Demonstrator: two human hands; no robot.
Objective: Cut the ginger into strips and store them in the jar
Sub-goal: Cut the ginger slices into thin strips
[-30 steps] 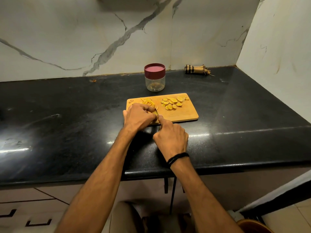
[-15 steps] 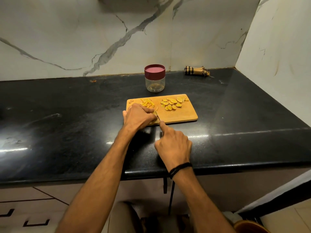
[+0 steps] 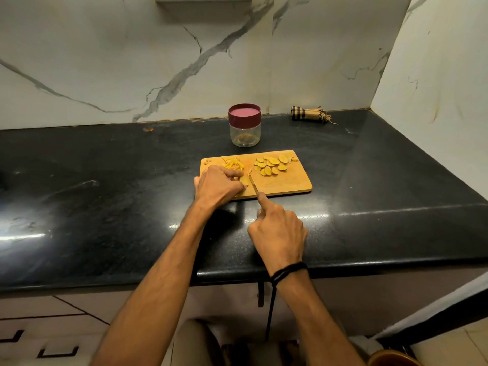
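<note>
1. Two hands are at work at the near edge of the cutting board (image 3: 287, 184), which I see lying on the black counter (image 3: 105, 196)
2. I have the left hand (image 3: 216, 187) with fingers curled down on a ginger piece (image 3: 244, 180), pinning it to the board
3. I have the right hand (image 3: 277, 233) gripping the knife (image 3: 253, 184), forefinger stretched along its back; the blade sits just beside that piece
4. Beyond the left hand lie the ginger strips (image 3: 233, 164) in a heap; the ginger slices (image 3: 272, 165) are spread over the board's far right part
5. Just behind the board stands the jar (image 3: 244, 134), its maroon lid (image 3: 244, 114) on; a rolled cloth (image 3: 309, 114) lies further right at the counter's back
</note>
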